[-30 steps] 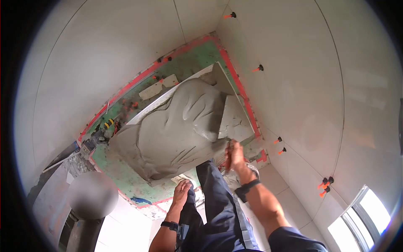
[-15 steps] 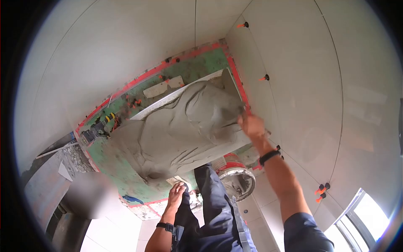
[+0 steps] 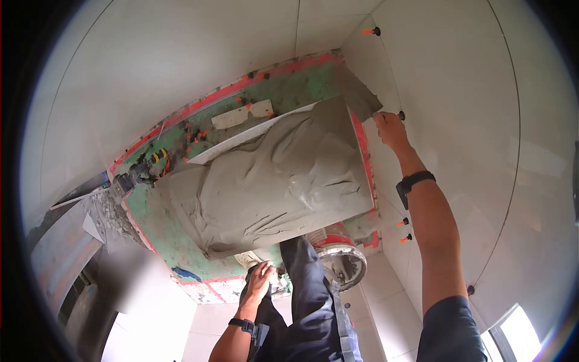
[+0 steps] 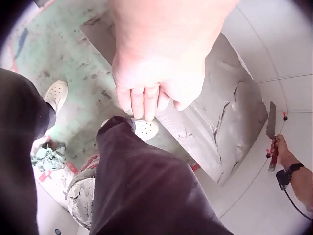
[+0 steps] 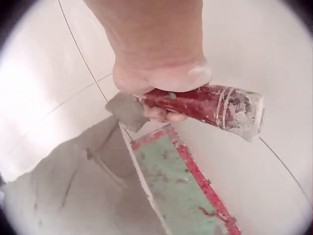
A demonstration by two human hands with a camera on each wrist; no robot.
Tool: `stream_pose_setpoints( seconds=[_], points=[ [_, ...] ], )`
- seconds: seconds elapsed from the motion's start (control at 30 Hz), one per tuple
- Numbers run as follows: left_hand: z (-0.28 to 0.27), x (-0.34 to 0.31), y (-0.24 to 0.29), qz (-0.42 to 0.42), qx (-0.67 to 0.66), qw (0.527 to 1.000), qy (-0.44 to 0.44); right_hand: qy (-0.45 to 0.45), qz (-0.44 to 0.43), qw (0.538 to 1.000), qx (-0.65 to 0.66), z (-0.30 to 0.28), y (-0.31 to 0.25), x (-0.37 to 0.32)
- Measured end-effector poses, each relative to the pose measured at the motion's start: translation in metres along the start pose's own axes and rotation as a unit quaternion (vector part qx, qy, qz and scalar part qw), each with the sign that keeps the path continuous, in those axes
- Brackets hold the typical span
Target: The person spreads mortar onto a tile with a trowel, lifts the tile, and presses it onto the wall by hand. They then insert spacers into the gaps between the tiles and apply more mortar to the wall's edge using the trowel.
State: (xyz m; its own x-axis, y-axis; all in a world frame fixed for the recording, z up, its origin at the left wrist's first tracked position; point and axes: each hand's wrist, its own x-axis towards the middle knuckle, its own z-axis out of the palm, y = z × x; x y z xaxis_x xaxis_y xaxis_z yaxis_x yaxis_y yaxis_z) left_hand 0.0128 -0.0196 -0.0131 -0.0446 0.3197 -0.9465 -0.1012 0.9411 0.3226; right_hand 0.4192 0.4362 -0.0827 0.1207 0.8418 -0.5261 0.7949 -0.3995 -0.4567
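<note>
In my right hand (image 3: 392, 130) I grip a trowel (image 4: 271, 122) by its red, mortar-smeared handle (image 5: 203, 106), grey blade (image 3: 360, 93) at the far right corner of a white-edged slab (image 3: 241, 140), coated in thick, furrowed grey mortar (image 3: 271, 181).

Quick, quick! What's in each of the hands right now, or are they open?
Left hand: open, with nothing seen in it.
Right hand: closed, holding the red-handled trowel.
</note>
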Motion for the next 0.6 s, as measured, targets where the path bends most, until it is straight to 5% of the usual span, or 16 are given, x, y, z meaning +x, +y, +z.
stream_pose_setpoints(
  seconds=[0.17,0.23,0.27,0.33,0.43,0.6],
  points=[
    [0.007,-0.018,0.031,-0.013,-0.014,0.999,0.031,-0.191,-0.066,0.979,0.028,-0.023,-0.06,-0.005],
    [0.009,-0.016,0.037,-0.016,-0.015,0.999,0.037,-0.339,0.011,0.94,-0.018,-0.021,-0.085,0.003],
    [0.008,-0.015,0.038,-0.01,-0.021,0.999,0.04,-0.342,0.008,0.939,-0.019,-0.013,-0.094,0.011],
    [0.001,-0.013,0.026,-0.009,-0.027,0.999,0.046,-0.115,-0.102,0.979,-0.133,0.009,-0.101,0.028],
    [-0.006,-0.012,0.015,0.013,-0.04,0.999,0.021,-0.147,-0.017,0.988,0.048,0.016,-0.104,0.028],
    [-0.032,-0.024,-0.006,0.037,-0.067,0.996,0.037,-0.222,0.184,0.9,0.327,0.011,-0.099,-0.061]
  ],
)
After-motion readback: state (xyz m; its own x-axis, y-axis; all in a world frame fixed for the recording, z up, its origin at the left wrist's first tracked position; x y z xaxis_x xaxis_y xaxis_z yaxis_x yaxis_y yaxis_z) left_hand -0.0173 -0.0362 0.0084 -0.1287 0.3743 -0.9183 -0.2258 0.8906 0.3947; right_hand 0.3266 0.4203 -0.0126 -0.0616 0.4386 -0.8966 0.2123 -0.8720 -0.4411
